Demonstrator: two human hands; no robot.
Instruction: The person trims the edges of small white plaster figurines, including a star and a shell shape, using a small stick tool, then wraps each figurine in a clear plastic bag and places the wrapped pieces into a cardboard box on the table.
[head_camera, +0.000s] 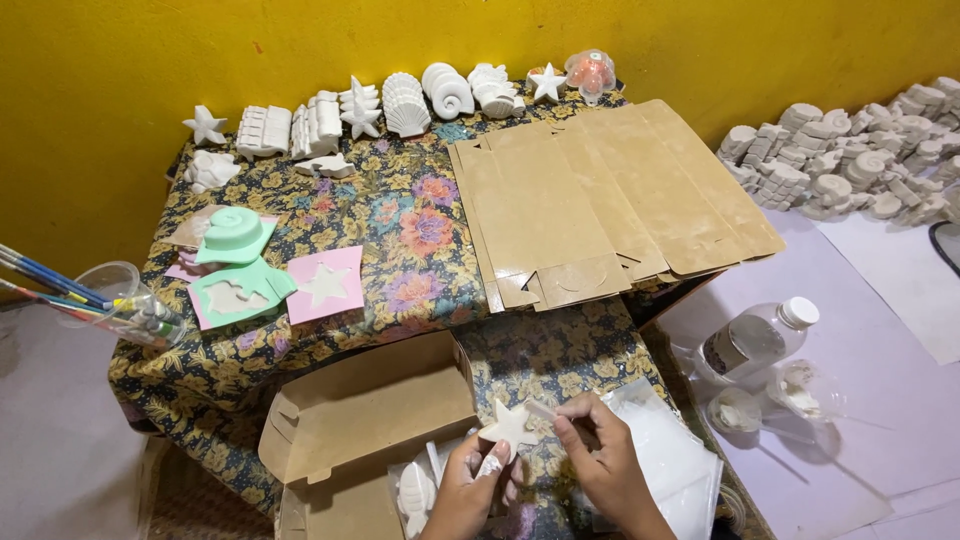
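At the near edge of the desk (300, 395), which was draped in a dark flowered cloth, the person's two hands met over a white plaster star (509, 425). The left hand (467, 487) had its grip closed on the star from below, fingers wrapped around its lower points and holding it up off the cloth. The right hand (600, 455) pinched a thin white stick-like piece (541, 409) between thumb and fingertips, its end touching the star's upper right arm; what kind of tool it was could not be told.

Just left of the hands lay an open brown cardboard box (365, 415), and below it a white plaster figure (415, 492) rested beside the left wrist. A clear plastic sheet (672, 455) lay just right of the right hand.

Farther back, a stack of flat, unfolded cardboard boxes (610, 195) covered the right part of the desk. Along the yellow wall (150, 50) stood a row of white plaster casts (400, 100), shells and stars among them. Green and pink moulds (240, 265) lay at the left, near a clear cup of paintbrushes (105, 295). On the floor to the right sat a clear bottle with a white cap (760, 340) and, well apart, a heap of more white casts (860, 150).
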